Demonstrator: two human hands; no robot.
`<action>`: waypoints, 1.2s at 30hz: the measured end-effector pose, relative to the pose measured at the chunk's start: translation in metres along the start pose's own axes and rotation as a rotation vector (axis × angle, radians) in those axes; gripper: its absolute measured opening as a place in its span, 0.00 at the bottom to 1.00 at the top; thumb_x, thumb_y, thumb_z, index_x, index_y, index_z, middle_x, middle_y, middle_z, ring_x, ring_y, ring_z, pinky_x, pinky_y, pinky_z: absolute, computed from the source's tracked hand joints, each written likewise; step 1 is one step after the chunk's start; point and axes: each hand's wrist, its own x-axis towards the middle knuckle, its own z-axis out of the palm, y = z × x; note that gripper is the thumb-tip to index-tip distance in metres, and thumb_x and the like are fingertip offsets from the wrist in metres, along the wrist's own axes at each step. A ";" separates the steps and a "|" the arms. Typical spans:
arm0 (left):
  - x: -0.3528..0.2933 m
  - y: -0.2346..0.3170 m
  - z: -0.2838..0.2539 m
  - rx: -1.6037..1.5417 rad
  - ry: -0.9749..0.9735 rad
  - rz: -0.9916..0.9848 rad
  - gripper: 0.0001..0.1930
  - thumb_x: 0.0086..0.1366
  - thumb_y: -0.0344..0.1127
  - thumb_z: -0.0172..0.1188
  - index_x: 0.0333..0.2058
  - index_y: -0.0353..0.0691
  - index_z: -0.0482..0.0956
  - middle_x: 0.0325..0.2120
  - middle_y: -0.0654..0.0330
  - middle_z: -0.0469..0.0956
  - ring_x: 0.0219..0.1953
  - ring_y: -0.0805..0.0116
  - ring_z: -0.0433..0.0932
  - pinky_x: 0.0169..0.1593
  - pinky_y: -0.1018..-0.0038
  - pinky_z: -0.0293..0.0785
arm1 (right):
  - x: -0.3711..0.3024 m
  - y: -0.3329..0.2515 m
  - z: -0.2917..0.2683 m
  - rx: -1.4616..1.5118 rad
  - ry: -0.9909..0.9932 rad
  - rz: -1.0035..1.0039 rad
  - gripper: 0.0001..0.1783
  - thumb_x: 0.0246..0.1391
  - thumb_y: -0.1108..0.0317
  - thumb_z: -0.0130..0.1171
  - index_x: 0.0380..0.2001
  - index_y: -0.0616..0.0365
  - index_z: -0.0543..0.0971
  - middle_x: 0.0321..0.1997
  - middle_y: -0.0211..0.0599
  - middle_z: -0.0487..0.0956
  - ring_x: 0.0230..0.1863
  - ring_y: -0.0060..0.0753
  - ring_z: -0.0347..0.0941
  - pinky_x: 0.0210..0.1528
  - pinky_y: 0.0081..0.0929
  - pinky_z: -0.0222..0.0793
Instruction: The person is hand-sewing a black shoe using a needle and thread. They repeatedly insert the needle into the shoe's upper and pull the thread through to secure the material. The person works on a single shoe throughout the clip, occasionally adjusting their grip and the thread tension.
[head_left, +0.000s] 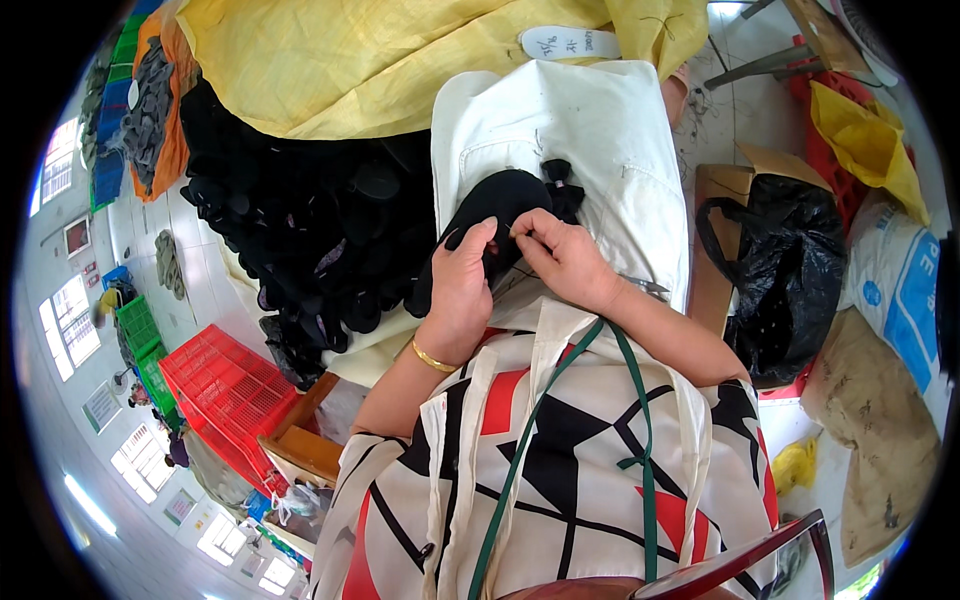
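Observation:
A soft black cloth shoe [495, 200] with a rounded toe lies over the white cloth on my lap. My left hand [463, 275] grips its near side, thumb up and the other fingers mostly hidden behind. Close beside it, my right hand [565, 258] is closed in a pinch at the shoe's edge; whatever is between those fingertips is too small to make out. A black bow [563, 190] rests on the white cloth [620, 170] just beyond my right hand. Near my right wrist lie scissors [648, 285], partly covered.
To the left is a heap of black shoes [330, 220]. A yellow sack [350, 70] spreads across the far side, with a pale sole-shaped piece [570, 42] on it. Red crates [230, 390] stand at left; a black plastic bag [785, 270] in a cardboard box [725, 190] at right.

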 end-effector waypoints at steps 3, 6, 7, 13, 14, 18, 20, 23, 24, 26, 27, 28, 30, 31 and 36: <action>0.000 0.002 0.001 0.011 0.010 -0.007 0.05 0.59 0.30 0.67 0.34 0.39 0.82 0.29 0.67 0.78 0.33 0.76 0.72 0.41 0.77 0.67 | 0.000 0.002 0.002 -0.033 0.015 -0.035 0.05 0.61 0.70 0.55 0.40 0.54 0.73 0.23 0.46 0.78 0.27 0.52 0.78 0.30 0.41 0.72; 0.003 0.001 -0.002 0.028 0.019 -0.031 0.05 0.59 0.31 0.67 0.33 0.39 0.82 0.29 0.66 0.78 0.32 0.76 0.72 0.40 0.77 0.67 | -0.001 0.004 0.005 -0.055 0.033 -0.059 0.06 0.61 0.70 0.56 0.41 0.53 0.73 0.23 0.45 0.78 0.26 0.52 0.78 0.29 0.42 0.72; 0.003 0.002 -0.001 0.027 0.017 -0.036 0.05 0.58 0.31 0.67 0.33 0.39 0.82 0.28 0.66 0.78 0.32 0.76 0.72 0.40 0.77 0.67 | -0.001 0.004 0.006 -0.062 0.040 -0.066 0.06 0.61 0.70 0.56 0.41 0.53 0.73 0.22 0.44 0.78 0.26 0.51 0.78 0.29 0.42 0.72; 0.002 0.005 0.001 0.013 0.032 -0.033 0.05 0.58 0.31 0.68 0.32 0.40 0.82 0.27 0.67 0.77 0.31 0.76 0.72 0.38 0.77 0.67 | -0.001 0.006 0.007 -0.085 0.037 -0.100 0.08 0.61 0.70 0.56 0.43 0.53 0.72 0.22 0.44 0.78 0.25 0.50 0.78 0.28 0.42 0.72; 0.001 0.005 0.002 0.016 0.041 -0.038 0.04 0.58 0.31 0.68 0.32 0.40 0.82 0.27 0.67 0.77 0.31 0.76 0.72 0.38 0.77 0.67 | -0.002 0.007 0.007 -0.086 0.036 -0.103 0.08 0.61 0.70 0.56 0.43 0.53 0.72 0.22 0.44 0.78 0.25 0.50 0.78 0.28 0.42 0.72; 0.002 0.006 0.000 0.013 0.032 -0.055 0.04 0.57 0.31 0.67 0.31 0.40 0.82 0.26 0.67 0.77 0.31 0.76 0.72 0.38 0.77 0.67 | -0.002 0.006 0.007 -0.090 0.038 -0.114 0.08 0.61 0.71 0.55 0.43 0.53 0.72 0.22 0.44 0.78 0.25 0.50 0.78 0.28 0.42 0.72; 0.001 0.007 0.001 0.015 0.037 -0.060 0.04 0.57 0.31 0.68 0.30 0.40 0.82 0.26 0.67 0.77 0.31 0.76 0.72 0.38 0.77 0.67 | -0.002 0.005 0.006 -0.091 0.029 -0.104 0.08 0.61 0.72 0.55 0.44 0.54 0.72 0.24 0.44 0.77 0.25 0.46 0.77 0.29 0.38 0.72; 0.001 0.010 0.002 0.013 0.040 -0.083 0.04 0.58 0.31 0.68 0.30 0.40 0.82 0.26 0.67 0.77 0.31 0.76 0.72 0.38 0.77 0.67 | -0.003 0.005 0.007 -0.103 0.009 -0.086 0.08 0.62 0.75 0.55 0.44 0.56 0.72 0.26 0.42 0.75 0.24 0.38 0.75 0.30 0.30 0.70; 0.001 0.011 0.002 0.012 0.039 -0.092 0.04 0.58 0.32 0.68 0.30 0.40 0.82 0.26 0.67 0.77 0.31 0.76 0.72 0.38 0.77 0.67 | -0.003 0.007 0.008 -0.116 0.010 -0.093 0.08 0.62 0.74 0.55 0.44 0.56 0.71 0.26 0.42 0.75 0.24 0.38 0.75 0.29 0.31 0.70; 0.002 0.008 0.001 0.031 0.028 -0.071 0.04 0.58 0.32 0.67 0.30 0.40 0.82 0.26 0.67 0.77 0.31 0.76 0.72 0.38 0.77 0.66 | -0.002 0.006 0.009 -0.114 0.039 -0.095 0.08 0.62 0.74 0.55 0.44 0.57 0.70 0.25 0.42 0.75 0.24 0.40 0.75 0.29 0.32 0.70; 0.003 0.006 0.000 0.040 0.022 -0.060 0.05 0.58 0.32 0.67 0.31 0.40 0.82 0.27 0.67 0.77 0.31 0.76 0.72 0.38 0.77 0.66 | 0.000 0.004 0.011 -0.099 0.066 -0.090 0.08 0.62 0.74 0.54 0.44 0.58 0.70 0.25 0.42 0.75 0.23 0.40 0.75 0.28 0.32 0.70; 0.004 0.003 -0.002 0.054 -0.006 -0.051 0.06 0.59 0.33 0.67 0.33 0.39 0.81 0.28 0.67 0.77 0.32 0.76 0.72 0.39 0.77 0.67 | 0.002 0.001 0.013 -0.085 0.093 -0.085 0.08 0.63 0.73 0.54 0.43 0.58 0.69 0.24 0.42 0.76 0.23 0.41 0.75 0.28 0.32 0.70; 0.002 -0.004 -0.007 0.079 -0.062 -0.036 0.09 0.60 0.34 0.68 0.37 0.37 0.81 0.30 0.66 0.78 0.34 0.76 0.74 0.41 0.76 0.69 | 0.012 -0.023 0.005 0.105 0.029 0.139 0.07 0.62 0.72 0.54 0.42 0.59 0.69 0.24 0.45 0.78 0.24 0.47 0.77 0.28 0.36 0.72; 0.001 -0.009 -0.008 0.051 -0.087 -0.014 0.09 0.61 0.34 0.67 0.38 0.37 0.80 0.31 0.65 0.79 0.35 0.76 0.75 0.42 0.76 0.70 | 0.016 -0.031 0.002 0.199 -0.004 0.251 0.07 0.62 0.72 0.54 0.41 0.60 0.69 0.24 0.46 0.79 0.25 0.51 0.78 0.28 0.38 0.72; -0.014 -0.019 -0.002 0.037 -0.095 0.051 0.10 0.66 0.31 0.64 0.44 0.36 0.78 0.38 0.63 0.80 0.41 0.76 0.77 0.47 0.76 0.72 | 0.025 -0.019 -0.014 -0.271 0.074 -0.092 0.09 0.58 0.70 0.59 0.40 0.58 0.74 0.30 0.41 0.79 0.31 0.51 0.77 0.34 0.42 0.73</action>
